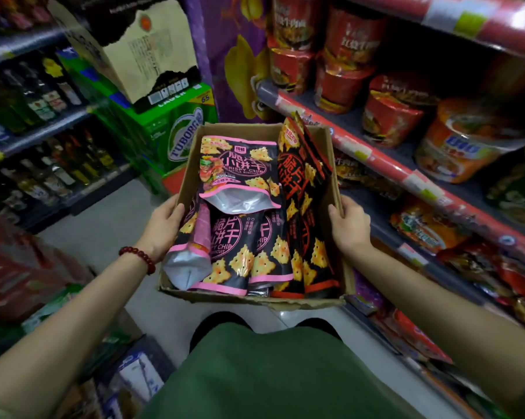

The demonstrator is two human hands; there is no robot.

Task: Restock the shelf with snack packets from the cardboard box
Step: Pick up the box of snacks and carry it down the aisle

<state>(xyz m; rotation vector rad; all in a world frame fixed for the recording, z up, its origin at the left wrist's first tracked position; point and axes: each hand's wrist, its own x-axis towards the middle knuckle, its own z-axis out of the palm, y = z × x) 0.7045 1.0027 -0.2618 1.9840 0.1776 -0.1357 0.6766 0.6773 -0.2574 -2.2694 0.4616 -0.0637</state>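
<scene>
Open brown cardboard box (335, 189): held in the aisle beside the shelf (385, 164), left hand (164, 225) and right hand (350, 226) gripping opposite walls. Contents: black-and-pink foil snack packets (240, 167), probably light, slippery, crushable; best pinched by the top seam.

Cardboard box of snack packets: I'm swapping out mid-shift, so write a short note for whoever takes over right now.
Left hand: grips the left wall of the cardboard box, thumb over the rim.
Right hand: grips the right wall the same way.
The box is held up in the aisle, beside the shelf on the right.
Inside: pink-trimmed packets on the left, red-trimmed packets on the right, some standing against the wall.
Done: no packet in hand yet.
Left: free one hand, then move the packets to the shelf.
</scene>
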